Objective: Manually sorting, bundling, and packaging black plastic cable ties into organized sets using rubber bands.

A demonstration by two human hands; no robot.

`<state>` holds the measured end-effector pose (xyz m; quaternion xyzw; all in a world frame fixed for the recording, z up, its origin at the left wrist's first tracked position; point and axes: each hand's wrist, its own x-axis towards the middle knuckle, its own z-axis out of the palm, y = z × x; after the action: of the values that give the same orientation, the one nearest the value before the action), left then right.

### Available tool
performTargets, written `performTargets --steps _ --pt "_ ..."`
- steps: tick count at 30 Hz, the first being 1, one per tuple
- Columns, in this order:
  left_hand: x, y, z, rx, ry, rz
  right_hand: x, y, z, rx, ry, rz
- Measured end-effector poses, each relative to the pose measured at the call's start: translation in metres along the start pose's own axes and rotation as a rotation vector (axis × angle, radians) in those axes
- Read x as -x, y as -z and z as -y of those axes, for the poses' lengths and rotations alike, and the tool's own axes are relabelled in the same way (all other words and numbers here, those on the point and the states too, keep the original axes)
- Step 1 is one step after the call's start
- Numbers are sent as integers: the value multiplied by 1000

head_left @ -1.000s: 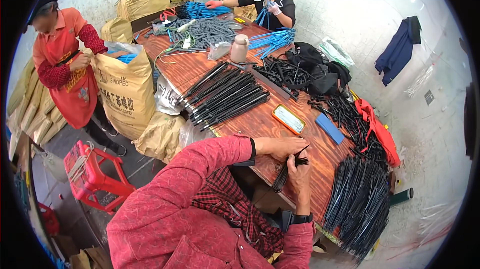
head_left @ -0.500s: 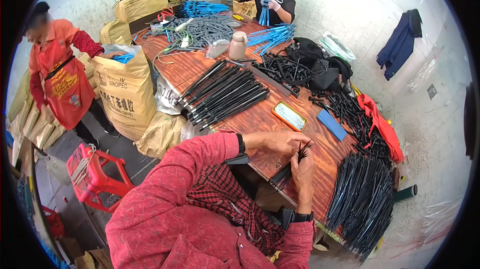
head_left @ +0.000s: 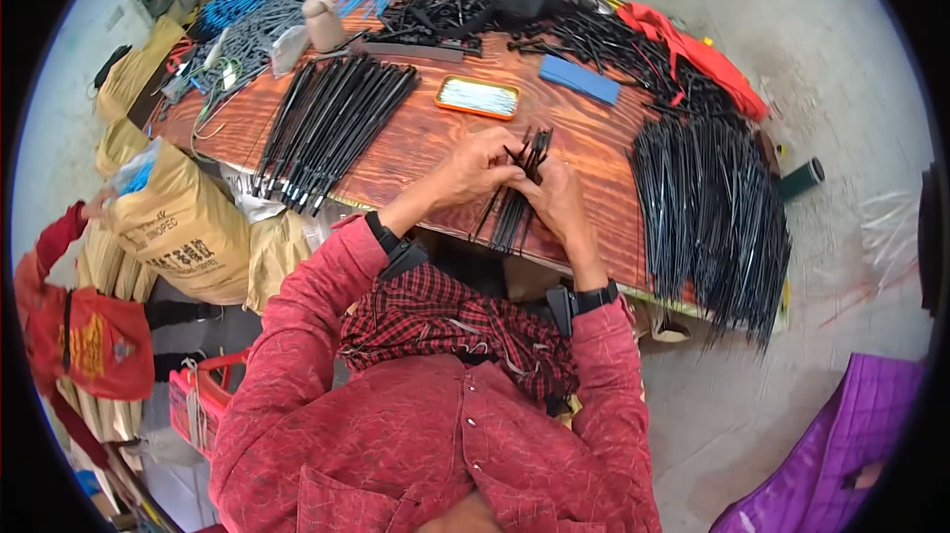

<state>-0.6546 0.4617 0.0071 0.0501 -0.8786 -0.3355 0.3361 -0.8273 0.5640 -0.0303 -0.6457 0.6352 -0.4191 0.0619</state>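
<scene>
Over the near edge of the table I hold a bundle of thin black strips (head_left: 512, 219) that look like cable ties. My right hand (head_left: 557, 198) is closed around its upper part. My left hand (head_left: 479, 165) pinches at the same bundle from the left, fingertips against the strips; the exact grip is partly hidden. The bundle's upper ends stick out above my fingers, and its lower ends hang toward the table edge. Beyond my hands lies an orange-rimmed tray (head_left: 477, 113) of thin white pieces. A blue block (head_left: 579, 80) rests to its right.
Tied black bundles (head_left: 336, 127) lie on the left of the table (head_left: 416, 152). A large pile of loose black strips (head_left: 708, 211) hangs over the right edge. Behind are black parts, a red cloth (head_left: 693, 53) and a beige jar (head_left: 324, 22). A co-worker (head_left: 94, 335) stands left beside a sack (head_left: 183, 226).
My view has turned to the right, so the table sits more squarely ahead. My left fingers, earlier stretched over the bundle's top, now pinch at it. The right hand keeps its hold.
</scene>
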Motion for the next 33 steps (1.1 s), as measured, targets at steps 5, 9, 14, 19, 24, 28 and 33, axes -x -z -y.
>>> performTargets --steps 5,9,14,19,24,28,33 --pt "5 -6 -12 109 155 13 2 15 29 -215 23 10" --pt "9 -6 -11 259 302 8 6 26 34 -362 -103 146" --pt "7 -6 -15 311 367 23 8 19 11 -327 -119 134" --pt "9 -6 -11 352 361 35 8 13 9 -203 -234 101" --pt "12 -10 -9 441 394 -2 9 5 9 -310 -251 55" --pt "14 -11 -4 454 458 -42 9 3 10 -352 -247 57" --pt "6 -3 -5 255 300 -45 11 6 11 -322 -186 54"
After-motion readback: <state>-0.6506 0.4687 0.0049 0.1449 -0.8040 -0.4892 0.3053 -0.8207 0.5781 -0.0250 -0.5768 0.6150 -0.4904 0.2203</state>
